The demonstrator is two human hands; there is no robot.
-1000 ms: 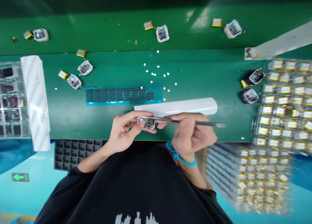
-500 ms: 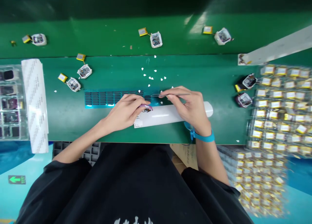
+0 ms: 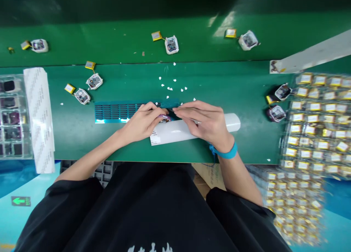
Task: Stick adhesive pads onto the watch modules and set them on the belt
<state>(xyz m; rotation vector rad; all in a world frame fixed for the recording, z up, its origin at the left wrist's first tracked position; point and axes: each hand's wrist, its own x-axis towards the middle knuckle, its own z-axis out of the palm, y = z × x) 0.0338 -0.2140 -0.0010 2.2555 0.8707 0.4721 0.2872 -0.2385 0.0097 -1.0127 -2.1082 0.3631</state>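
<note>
My left hand [image 3: 141,123] is closed on a small purple-edged device housing [image 3: 165,117], with some of its inner parts showing. The fingers of my right hand [image 3: 208,121] pinch thin metal tweezers [image 3: 171,109], whose tip end points left at the housing; whether the tips touch it I cannot tell. Behind my left hand lies a blue film sheet [image 3: 109,113] with rows of black strips. A curled white glossy sheet [image 3: 175,132] rests under and between both hands. Small white stickers [image 3: 170,89] are scattered on the green table [image 3: 131,84] beyond.
White device housings with yellow batteries [image 3: 171,45] lie along the back and at left. Two dark housings [image 3: 276,113] sit at right beside trays of batteries [image 3: 307,132]. At far left are a clear tray [image 3: 13,117] and a white printed strip [image 3: 41,120].
My right hand has moved slightly left and its fingers have straightened, bringing the tweezers up to the purple-edged housing. My left hand keeps its hold in nearly the same place.
</note>
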